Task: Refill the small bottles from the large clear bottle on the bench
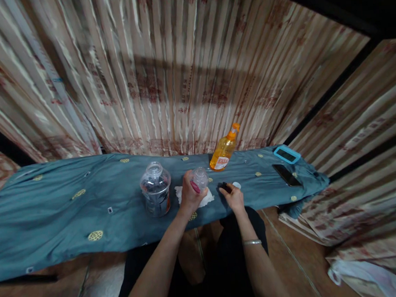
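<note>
My left hand [189, 194] is wrapped round a small clear plastic bottle [200, 177] that has a pink patch on its side. Beneath that hand a crumpled white tissue [207, 199] lies on the cloth. My right hand [234, 197] pinches a small black object [224, 187], too small and dark to name, just above or on the table. Close to its fingers is a round white piece [236, 185]. To the left of my left hand stands a large clear plastic jug [156, 190] with no cap on its neck. An orange pump bottle [224, 152] with a white label stands behind, between both hands.
A blue-green patterned cloth [63, 223] covers the narrow table. At the right end lie a black phone [287, 175] and a light-blue framed device [286, 154]. Pleated printed sheeting [178, 77] hangs behind the table, and dark frame bars [337, 85] run along the right.
</note>
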